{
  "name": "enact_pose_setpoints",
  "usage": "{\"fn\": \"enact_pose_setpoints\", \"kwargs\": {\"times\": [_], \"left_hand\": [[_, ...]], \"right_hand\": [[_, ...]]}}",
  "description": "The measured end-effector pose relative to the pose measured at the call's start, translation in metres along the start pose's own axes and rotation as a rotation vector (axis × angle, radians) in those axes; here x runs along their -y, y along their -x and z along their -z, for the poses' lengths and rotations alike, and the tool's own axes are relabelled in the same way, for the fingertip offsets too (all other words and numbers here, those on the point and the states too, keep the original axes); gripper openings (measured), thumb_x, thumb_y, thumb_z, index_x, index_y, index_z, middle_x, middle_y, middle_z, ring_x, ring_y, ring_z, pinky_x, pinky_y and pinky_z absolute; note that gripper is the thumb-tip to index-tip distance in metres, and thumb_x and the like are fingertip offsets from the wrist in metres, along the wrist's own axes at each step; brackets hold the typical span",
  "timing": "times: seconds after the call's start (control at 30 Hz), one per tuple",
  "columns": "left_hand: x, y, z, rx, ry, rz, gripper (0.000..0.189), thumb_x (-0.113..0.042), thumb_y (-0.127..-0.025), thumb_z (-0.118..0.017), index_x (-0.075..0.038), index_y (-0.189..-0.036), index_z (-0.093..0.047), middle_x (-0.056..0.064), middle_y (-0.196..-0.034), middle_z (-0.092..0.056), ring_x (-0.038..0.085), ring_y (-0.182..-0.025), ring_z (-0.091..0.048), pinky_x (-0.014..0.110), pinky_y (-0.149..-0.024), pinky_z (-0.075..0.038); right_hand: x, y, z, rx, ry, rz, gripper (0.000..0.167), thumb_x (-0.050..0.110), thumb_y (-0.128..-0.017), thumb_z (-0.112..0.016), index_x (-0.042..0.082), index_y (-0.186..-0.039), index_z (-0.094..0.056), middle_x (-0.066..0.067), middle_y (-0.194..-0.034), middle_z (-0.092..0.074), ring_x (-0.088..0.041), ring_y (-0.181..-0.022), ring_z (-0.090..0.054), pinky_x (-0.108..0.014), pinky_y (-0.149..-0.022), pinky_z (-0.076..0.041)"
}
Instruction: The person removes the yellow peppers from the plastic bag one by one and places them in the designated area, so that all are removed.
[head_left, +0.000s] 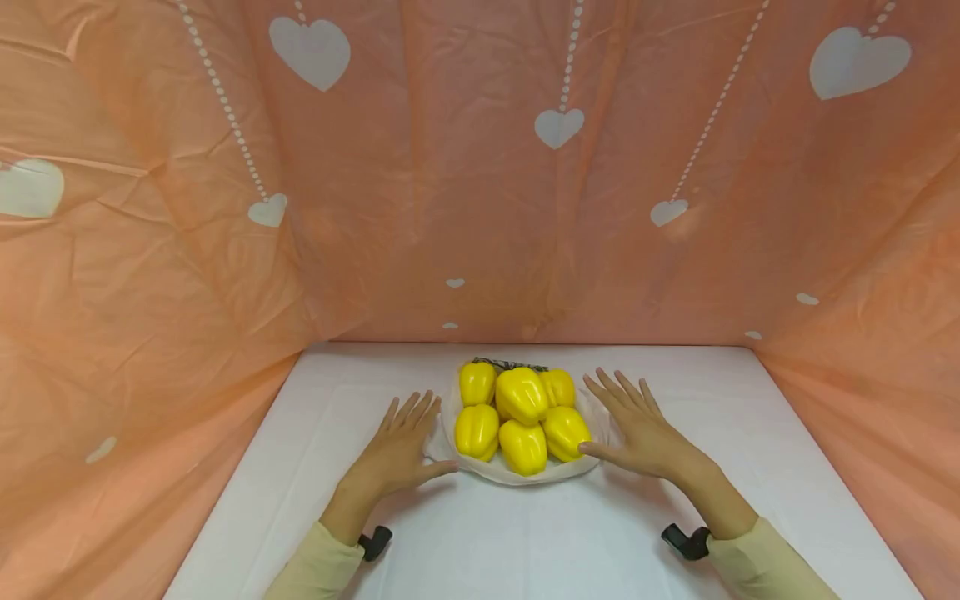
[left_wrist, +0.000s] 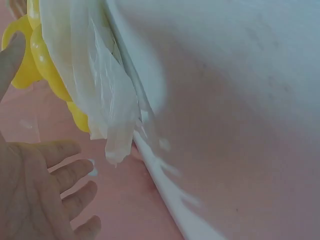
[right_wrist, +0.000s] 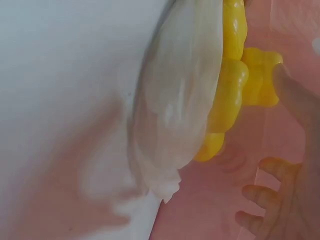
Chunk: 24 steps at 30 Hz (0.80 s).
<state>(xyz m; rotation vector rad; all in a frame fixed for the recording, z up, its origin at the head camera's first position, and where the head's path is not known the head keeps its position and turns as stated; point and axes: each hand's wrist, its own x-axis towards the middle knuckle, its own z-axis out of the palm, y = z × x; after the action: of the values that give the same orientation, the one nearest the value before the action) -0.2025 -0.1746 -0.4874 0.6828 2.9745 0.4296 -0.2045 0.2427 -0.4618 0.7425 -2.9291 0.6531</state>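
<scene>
Several glossy yellow bell peppers (head_left: 522,396) lie heaped in a thin whitish plastic bag (head_left: 510,478) whose rim is spread low around them. One pepper sits on top of the others. To the left of the bag is my left hand (head_left: 401,450), fingers spread and thumb pointing in toward the rim. My right hand (head_left: 637,429) is spread on the other side, its thumb tip overlapping the front right pepper in the head view. Both palms are free of any object. The wrist views show the bag's crumpled side (left_wrist: 112,95) and peppers (right_wrist: 227,95) rising above its edge.
A white-covered table (head_left: 525,542) lies under the bag. Orange sheeting (head_left: 480,208) with white hearts hangs behind and along both sides. A dark patterned strip (head_left: 510,364) shows at the bag's back edge. Black wrist devices (head_left: 377,542) are worn on both wrists.
</scene>
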Motion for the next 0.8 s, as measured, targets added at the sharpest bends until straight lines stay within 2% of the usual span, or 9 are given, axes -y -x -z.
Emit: {"fn": "enact_pose_setpoints", "kwargs": {"times": [0.23,0.43,0.8], "left_hand": [[-0.002,-0.007,-0.003,0.031,0.010,0.009,0.115,-0.073,-0.093,-0.068,0.001,-0.169,-0.024,0.020,-0.177,-0.020,0.038,-0.165,-0.014,0.057,-0.135,-0.002],[-0.003,-0.014,-0.007,0.051,0.022,0.016,0.118,-0.073,-0.092,-0.070,0.002,-0.169,-0.023,0.020,-0.178,-0.019,0.037,-0.165,-0.015,0.057,-0.136,-0.003],[-0.009,-0.021,-0.012,0.079,0.044,0.024,0.120,-0.072,-0.090,-0.073,0.003,-0.169,-0.022,0.020,-0.177,-0.020,0.036,-0.165,-0.017,0.055,-0.136,-0.006]], "right_hand": [[0.003,-0.017,0.000,0.043,-0.009,0.034,0.108,0.066,-0.092,-0.073,0.012,-0.172,-0.025,-0.016,-0.178,-0.020,-0.048,-0.163,-0.012,-0.073,-0.129,-0.003],[0.007,-0.031,0.001,0.069,-0.033,0.078,0.109,0.062,-0.092,-0.077,0.011,-0.172,-0.023,-0.019,-0.178,-0.019,-0.046,-0.164,-0.012,-0.071,-0.131,-0.004],[0.016,-0.053,0.000,0.123,-0.139,0.164,0.110,0.056,-0.091,-0.082,0.011,-0.172,-0.023,-0.015,-0.178,-0.022,-0.041,-0.164,-0.016,-0.064,-0.133,-0.008]]}}
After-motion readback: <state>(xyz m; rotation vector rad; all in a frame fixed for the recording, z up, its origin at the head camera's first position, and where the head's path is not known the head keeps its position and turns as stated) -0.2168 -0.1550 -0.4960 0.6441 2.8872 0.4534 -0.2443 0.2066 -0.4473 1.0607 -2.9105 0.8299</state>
